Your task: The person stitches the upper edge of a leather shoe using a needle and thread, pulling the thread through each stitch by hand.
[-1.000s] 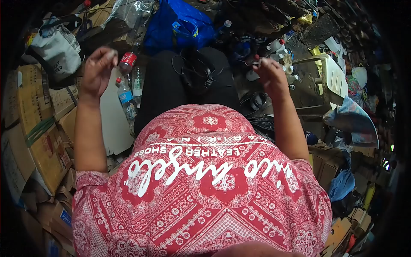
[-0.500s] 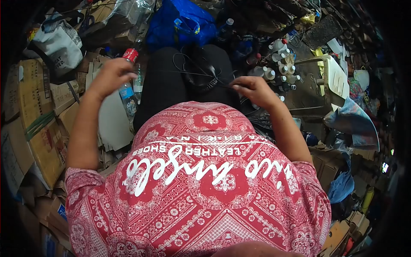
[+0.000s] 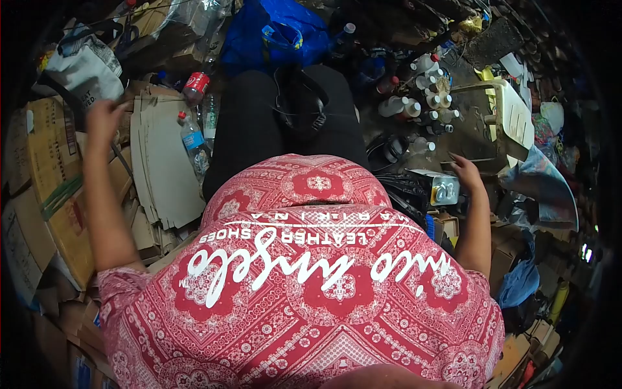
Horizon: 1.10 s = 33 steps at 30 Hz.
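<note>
A black strappy item [image 3: 304, 110], possibly a sandal or shoe part, lies on my thighs between the dark trouser legs. A faint thin line crosses near it; its ends cannot be traced. My left hand [image 3: 105, 121] is out at the far left, blurred, with its fingers drawn together near the white printed bag [image 3: 87, 71]. On the other side, my right hand [image 3: 465, 171] is closed in a pinch above a clear-lidded metal tin [image 3: 445, 190]. Whatever either hand grips is too thin or blurred to make out.
Several capped bottles [image 3: 427, 97] stand right of my knees, near a pale plastic chair [image 3: 512, 117]. A blue bag [image 3: 278, 32] sits beyond my knees. Flat cardboard [image 3: 165, 162] and a blue-labelled bottle [image 3: 192, 139] lie on the left.
My hands have moved wide apart from nearer my lap, left hand outward to the left, right hand outward to the right and lower. The metal tin is now uncovered.
</note>
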Available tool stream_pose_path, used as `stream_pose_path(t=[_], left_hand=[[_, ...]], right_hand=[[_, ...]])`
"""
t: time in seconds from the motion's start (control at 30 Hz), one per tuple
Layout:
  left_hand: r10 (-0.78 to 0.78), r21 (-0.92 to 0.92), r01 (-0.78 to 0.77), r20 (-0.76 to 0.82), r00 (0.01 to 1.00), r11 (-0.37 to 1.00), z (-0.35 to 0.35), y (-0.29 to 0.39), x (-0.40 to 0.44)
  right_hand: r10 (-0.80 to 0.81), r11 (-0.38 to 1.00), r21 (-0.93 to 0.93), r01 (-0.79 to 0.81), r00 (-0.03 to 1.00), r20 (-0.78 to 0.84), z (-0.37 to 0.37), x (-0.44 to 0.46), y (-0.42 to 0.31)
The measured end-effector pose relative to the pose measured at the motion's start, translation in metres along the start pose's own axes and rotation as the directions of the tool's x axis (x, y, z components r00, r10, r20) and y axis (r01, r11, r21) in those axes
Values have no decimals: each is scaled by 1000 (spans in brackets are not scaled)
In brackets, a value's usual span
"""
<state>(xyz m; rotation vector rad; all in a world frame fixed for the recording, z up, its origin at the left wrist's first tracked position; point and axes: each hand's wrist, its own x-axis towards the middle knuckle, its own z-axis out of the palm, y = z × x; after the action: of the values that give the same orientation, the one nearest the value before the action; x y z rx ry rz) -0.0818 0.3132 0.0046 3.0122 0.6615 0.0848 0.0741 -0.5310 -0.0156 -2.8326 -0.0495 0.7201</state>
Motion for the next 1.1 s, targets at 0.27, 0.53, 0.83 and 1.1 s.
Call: stream_pose_path(t=[0.27,0.53,0.83,1.1], left_hand=[[752,-714,-578,-110,650,395,16,309,-31],[818,-709,-513,155,555,483,23,338,-12],[836,-807,-334,320,445,486,35,340,-5],[818,-906,-5,379,433,423,47,330,-5]], right_hand=[[-516,745,453,490,853,-75,30,11,-262],[-638,586,609,534,767,-59,51,40,-295],[-724,574,528,626,689,-30,54,41,-292],[-683,539,629,561,728,-64,70,31,-293]])
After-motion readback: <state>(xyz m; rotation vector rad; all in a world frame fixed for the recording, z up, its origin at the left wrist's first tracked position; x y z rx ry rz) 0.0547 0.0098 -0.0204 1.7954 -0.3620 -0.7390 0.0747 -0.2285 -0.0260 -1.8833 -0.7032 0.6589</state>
